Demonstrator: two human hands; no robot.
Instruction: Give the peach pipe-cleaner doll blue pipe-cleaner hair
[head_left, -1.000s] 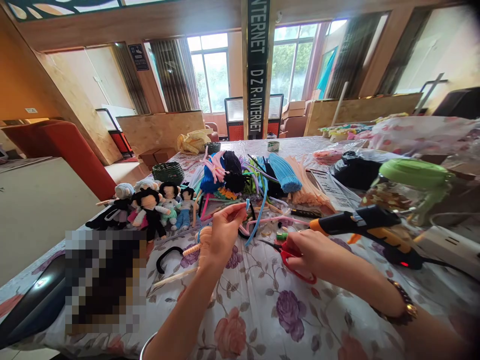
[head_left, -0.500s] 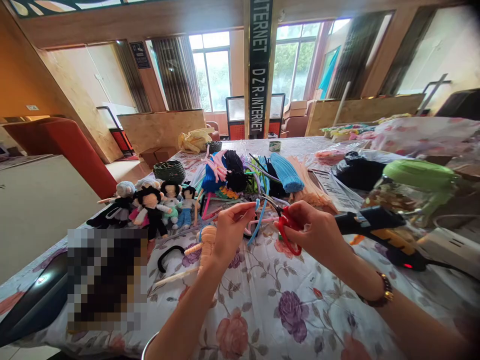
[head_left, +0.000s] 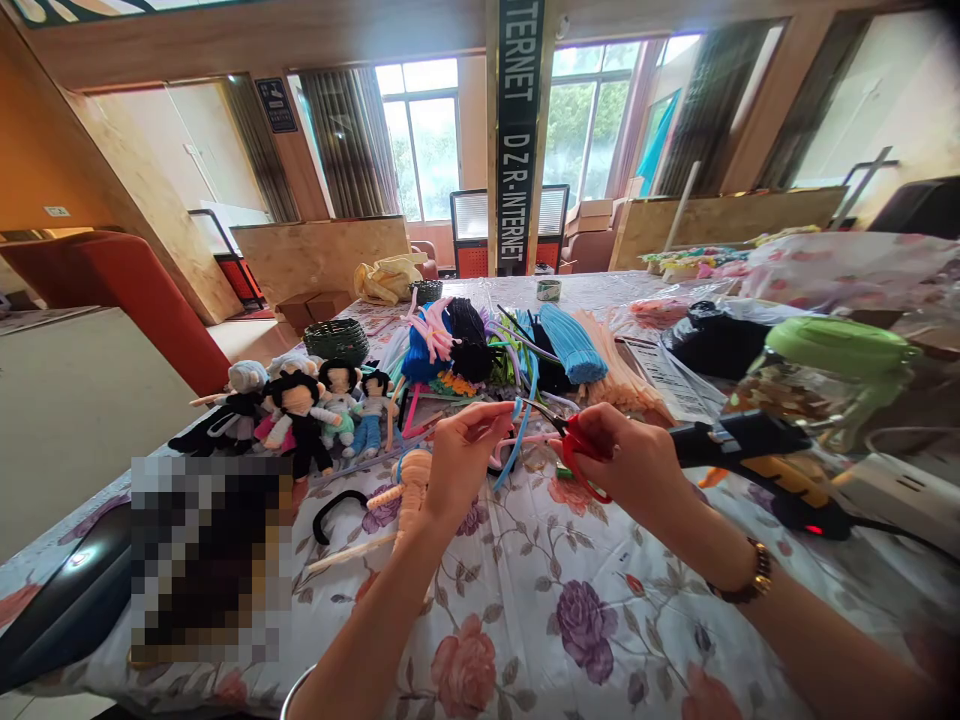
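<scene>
Blue pipe cleaner pinched in left hand; red scissors gripped in curled right hand

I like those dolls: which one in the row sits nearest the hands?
The small doll in blue, at the row's right end, closest to the left hand; the other dolls lie farther left.

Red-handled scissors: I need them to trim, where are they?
Head view, just right of centre: the red-handled scissors are in the right hand, blades toward the blue-tipped pipe cleaner in the left hand.
</scene>
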